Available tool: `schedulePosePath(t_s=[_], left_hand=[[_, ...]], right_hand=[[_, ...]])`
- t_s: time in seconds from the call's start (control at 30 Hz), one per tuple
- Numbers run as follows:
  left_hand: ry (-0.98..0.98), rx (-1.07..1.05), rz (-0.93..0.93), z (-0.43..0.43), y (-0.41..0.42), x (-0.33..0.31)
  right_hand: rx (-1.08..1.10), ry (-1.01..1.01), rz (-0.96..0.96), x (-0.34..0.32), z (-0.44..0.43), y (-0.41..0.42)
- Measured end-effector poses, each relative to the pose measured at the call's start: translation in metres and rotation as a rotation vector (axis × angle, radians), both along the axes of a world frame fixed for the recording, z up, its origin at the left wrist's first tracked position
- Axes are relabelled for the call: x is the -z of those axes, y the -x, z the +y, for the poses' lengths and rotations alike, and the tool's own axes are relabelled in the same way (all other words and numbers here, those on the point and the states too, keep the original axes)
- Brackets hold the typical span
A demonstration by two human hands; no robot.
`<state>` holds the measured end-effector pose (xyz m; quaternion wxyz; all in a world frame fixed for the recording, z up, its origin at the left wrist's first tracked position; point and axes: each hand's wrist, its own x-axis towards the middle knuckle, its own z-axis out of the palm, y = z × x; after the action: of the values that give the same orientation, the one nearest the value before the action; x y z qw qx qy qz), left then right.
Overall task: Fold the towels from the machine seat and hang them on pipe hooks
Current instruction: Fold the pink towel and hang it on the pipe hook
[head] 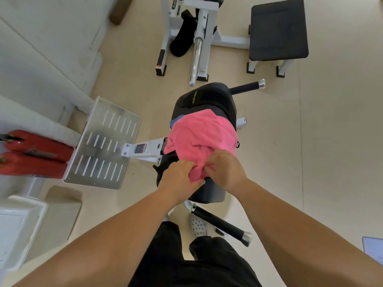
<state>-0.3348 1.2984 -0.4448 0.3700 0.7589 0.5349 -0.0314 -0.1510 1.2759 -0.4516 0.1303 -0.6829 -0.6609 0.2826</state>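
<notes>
Floor: pale beige floor (pixel 290 162) runs under you, gym gear standing all around.
Your legs: black trousers (pixel 186 266) and a white perforated clog (pixel 198 224) sit nearest.
Left hand: your left hand (pixel 178 179) grips the near edge of the pink towel (pixel 199 133), fingers (pixel 191 165) curled into the cloth.
Right hand: your right hand (pixel 226 172) pinches the same bunched edge, just beside the left.
Towel: crumpled on the black machine seat (pixel 207 98); a blue scrap (pixel 176 121), possibly another towel, peeks out beneath.
Left side: slotted metal footplate (pixel 103 143), red extinguishers (pixel 35 154).
Far: black padded bench (pixel 277 30).
</notes>
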Motion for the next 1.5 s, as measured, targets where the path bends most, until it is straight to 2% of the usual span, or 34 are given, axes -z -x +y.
schedulePosePath(t_s=[0.13, 0.23, 0.5, 0.6, 0.67, 0.73, 0.9, 1.0, 1.1, 1.23, 1.33, 1.4, 1.5], left_hand=[[-0.115, -0.133, -0.135, 0.001, -0.007, -0.029], [-0.141, -0.213, -0.217, 0.006, -0.009, -0.054], [-0.291, -0.27, -0.468, 0.007, -0.011, -0.142], [-0.315, -0.321, -0.503, 0.007, -0.006, -0.17], [-0.306, -0.38, -0.531, 0.006, 0.0, -0.186], [-0.28, -0.454, -0.549, 0.007, 0.01, -0.196], [-0.141, -0.56, -0.498, 0.003, 0.059, -0.2], [-0.125, -0.657, -0.369, -0.008, 0.101, -0.194], [-0.172, -0.762, -0.369, -0.028, 0.142, -0.196], [-0.351, -0.991, -0.412, -0.05, 0.203, -0.2], [-0.418, -1.19, -0.433, -0.06, 0.256, -0.199], [-0.353, -1.19, -0.309, -0.07, 0.292, -0.195], [-0.183, -1.028, -0.154, -0.089, 0.328, -0.193]], right_hand=[[0.041, 0.02, 0.116, -0.031, 0.0, 0.013], [0.09, -0.091, 0.198, -0.053, -0.004, 0.015], [0.159, -0.179, 0.052, -0.111, -0.007, -0.004], [0.193, -0.169, -0.004, -0.124, -0.012, -0.015], [0.231, -0.125, 0.016, -0.128, -0.016, -0.024], [0.276, -0.086, 0.116, -0.131, -0.016, -0.031], [0.213, -0.09, 0.428, -0.164, -0.007, -0.014], [0.0, -0.091, 0.363, -0.187, 0.002, 0.016], [-0.188, -0.082, 0.213, -0.2, 0.01, 0.054], [-0.278, -0.123, 0.24, -0.208, 0.018, 0.1], [-0.266, -0.077, 0.323, -0.204, 0.028, 0.133], [-0.222, -0.04, 0.462, -0.205, 0.03, 0.165], [-0.276, 0.042, 0.63, -0.212, 0.024, 0.23]])
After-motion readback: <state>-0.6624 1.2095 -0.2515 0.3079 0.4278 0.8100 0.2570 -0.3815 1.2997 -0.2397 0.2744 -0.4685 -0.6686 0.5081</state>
